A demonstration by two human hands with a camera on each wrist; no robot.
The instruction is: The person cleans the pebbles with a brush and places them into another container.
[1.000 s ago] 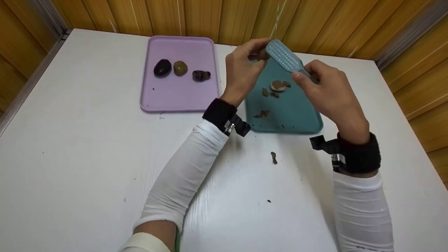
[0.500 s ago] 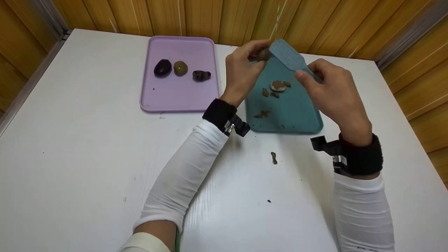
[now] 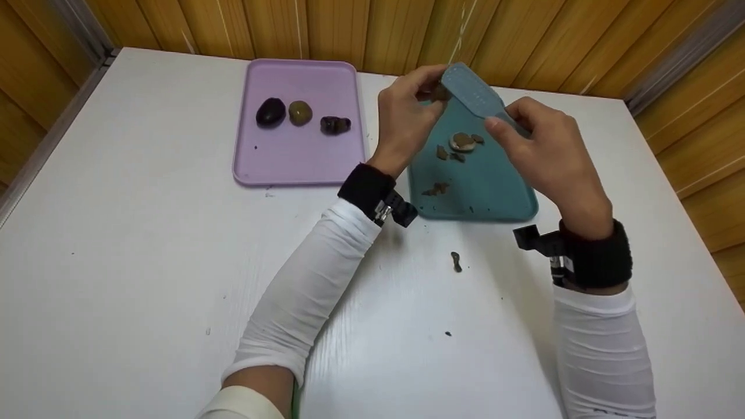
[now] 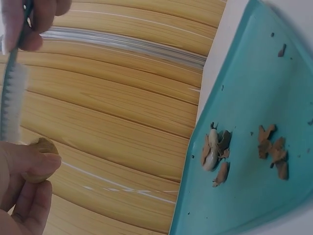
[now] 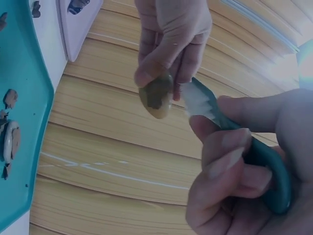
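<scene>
Both hands are raised above the far end of the teal tray (image 3: 495, 192), over the white table (image 3: 145, 262). The left hand (image 3: 404, 119) pinches a small brownish stone (image 3: 439, 93) between thumb and fingertips; the right wrist view shows it best, a tan pebble with a darker patch (image 5: 156, 98) held at the fingertips. The right hand (image 3: 544, 154) grasps the handle of a blue-grey brush (image 3: 474, 96), fingers curled round it, with the brush head angled up and to the left so that its bristles meet the stone (the bristle side is turned away from the head camera, so only the flat back shows there). From the left wrist the brush (image 4: 11, 98) appears edge-on, its white bristles just above the stone (image 4: 41, 147).

On the teal tray below lie a pale stone with brown flakes around it (image 3: 463, 142) and, nearer, another little heap of crumbs (image 3: 435, 189). To the left sits a lilac tray (image 3: 291, 163) carrying three stones in a row: a dark one (image 3: 270, 112), an olive one (image 3: 300, 112) and a mottled brown one (image 3: 334, 125). A stray brown scrap (image 3: 456, 262) lies on the table near the teal tray's near edge, between the two white sleeves.
</scene>
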